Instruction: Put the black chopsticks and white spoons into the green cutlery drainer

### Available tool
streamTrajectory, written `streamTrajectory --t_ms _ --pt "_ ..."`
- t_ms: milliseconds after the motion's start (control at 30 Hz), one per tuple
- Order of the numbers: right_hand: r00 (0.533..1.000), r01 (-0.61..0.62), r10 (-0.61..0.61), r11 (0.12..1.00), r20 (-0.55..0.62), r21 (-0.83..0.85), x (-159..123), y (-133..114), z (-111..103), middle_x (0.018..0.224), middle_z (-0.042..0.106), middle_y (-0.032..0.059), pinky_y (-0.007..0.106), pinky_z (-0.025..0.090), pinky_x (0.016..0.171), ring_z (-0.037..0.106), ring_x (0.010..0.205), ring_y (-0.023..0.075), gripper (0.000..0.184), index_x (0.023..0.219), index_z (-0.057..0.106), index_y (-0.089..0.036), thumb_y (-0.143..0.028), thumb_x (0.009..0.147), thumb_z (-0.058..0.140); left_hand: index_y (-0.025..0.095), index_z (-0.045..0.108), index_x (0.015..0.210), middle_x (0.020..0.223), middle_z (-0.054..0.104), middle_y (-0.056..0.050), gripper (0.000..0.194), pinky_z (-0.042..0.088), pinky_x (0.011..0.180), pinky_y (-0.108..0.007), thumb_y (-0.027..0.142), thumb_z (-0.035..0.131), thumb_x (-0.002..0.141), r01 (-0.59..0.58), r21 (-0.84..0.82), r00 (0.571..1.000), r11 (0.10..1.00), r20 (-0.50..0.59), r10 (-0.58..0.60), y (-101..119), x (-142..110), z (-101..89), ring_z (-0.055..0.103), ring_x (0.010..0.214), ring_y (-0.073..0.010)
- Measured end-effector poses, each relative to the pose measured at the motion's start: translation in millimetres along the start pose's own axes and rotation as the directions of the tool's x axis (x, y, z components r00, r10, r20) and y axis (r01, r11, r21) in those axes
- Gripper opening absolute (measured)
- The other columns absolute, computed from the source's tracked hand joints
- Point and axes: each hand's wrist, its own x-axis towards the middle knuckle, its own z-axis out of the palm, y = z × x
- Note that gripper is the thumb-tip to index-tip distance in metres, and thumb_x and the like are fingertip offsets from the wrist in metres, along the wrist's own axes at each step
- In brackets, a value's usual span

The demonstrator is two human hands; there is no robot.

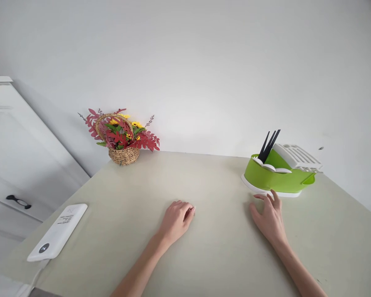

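My left hand (176,219) rests on the pale green table (210,251) near its middle, fingers curled under into a loose fist with nothing visible in them. My right hand (268,216) lies flat with fingers stretched out. Its fingertips reach the white base of a green dish rack (278,175). The rack holds black chopsticks (268,146), white spoons and a white slotted insert (299,156).
A woven basket of red and yellow artificial flowers (121,138) stands at the table's far left by the wall. A white power bank (59,231) lies at the left edge. A white cabinet with a black handle (18,201) is on the left.
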Motion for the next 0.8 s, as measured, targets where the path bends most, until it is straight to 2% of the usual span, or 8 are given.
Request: streamTrajectory --t_ms 167,333,400,567,700,800 --pt "1.0 -0.004 0.005 0.999 0.021 -0.05 -0.7 -0.8 0.0 0.165 0.027 0.0134 0.044 0.044 0.108 0.038 0.148 0.0318 0.043 0.12 0.061 -0.023 -0.049 0.088 0.05 0.023 0.061 0.079 0.077 0.07 -0.002 0.029 0.046 0.076 -0.032 0.027 0.046 0.103 0.0 -0.013 1.0 1.0 -0.005 0.0 0.3 0.5 -0.3 0.061 0.072 -0.0175" --pt "0.997 -0.039 0.045 0.995 0.061 -0.097 -0.2 0.1 1.2 0.166 0.034 0.0095 0.046 0.05 0.1 0.05 0.139 0.0332 0.047 0.124 0.063 -0.024 -0.052 0.089 0.047 0.023 0.06 0.079 0.076 0.069 -0.001 0.028 0.046 0.075 -0.031 0.027 0.046 0.103 0.011 0.001 1.0 1.0 -0.009 -0.011 2.5 0.9 -1.4 0.061 0.072 -0.0174" --pt "0.997 -0.026 0.033 0.995 0.075 -0.093 0.2 0.5 2.2 0.165 0.038 0.0092 0.048 0.048 0.103 0.052 0.137 0.0337 0.048 0.125 0.063 -0.024 -0.052 0.09 0.046 0.023 0.06 0.079 0.077 0.07 -0.001 0.029 0.046 0.075 -0.032 0.027 0.045 0.103 0.012 0.0 1.0 1.0 -0.005 -0.012 3.6 0.8 -2.3 0.06 0.072 -0.0173" --pt "0.996 0.066 -0.063 0.997 0.064 -0.041 0.9 3.4 4.9 0.151 0.055 0.0118 0.05 0.037 0.117 0.047 0.143 0.0312 0.044 0.121 0.062 -0.022 -0.048 0.092 0.044 0.023 0.061 0.08 0.078 0.07 -0.001 0.029 0.046 0.077 -0.033 0.027 0.045 0.104 0.001 -0.014 1.0 1.0 -0.007 -0.001 5.2 1.1 -3.9 0.059 0.071 -0.017" --pt "0.994 0.084 -0.083 0.996 0.069 -0.022 1.4 3.1 4.5 0.148 0.057 0.0113 0.051 0.036 0.117 0.048 0.141 0.0306 0.041 0.12 0.062 -0.023 -0.048 0.092 0.045 0.023 0.061 0.081 0.077 0.069 -0.001 0.029 0.046 0.077 -0.032 0.028 0.044 0.104 0.003 -0.006 1.0 1.0 -0.003 -0.003 4.2 2.1 -3.3 0.059 0.072 -0.0172" --pt "0.996 0.051 -0.052 0.999 0.069 0.016 2.0 -0.1 2.7 0.148 0.057 0.011 0.05 0.038 0.115 0.05 0.138 0.0319 0.042 0.12 0.061 -0.023 -0.048 0.091 0.046 0.023 0.061 0.081 0.076 0.069 0.0 0.028 0.046 0.077 -0.032 0.029 0.046 0.104 -0.001 -0.002 1.0 1.0 -0.011 0.001 2.9 2.6 -2.2 0.06 0.072 -0.0175"
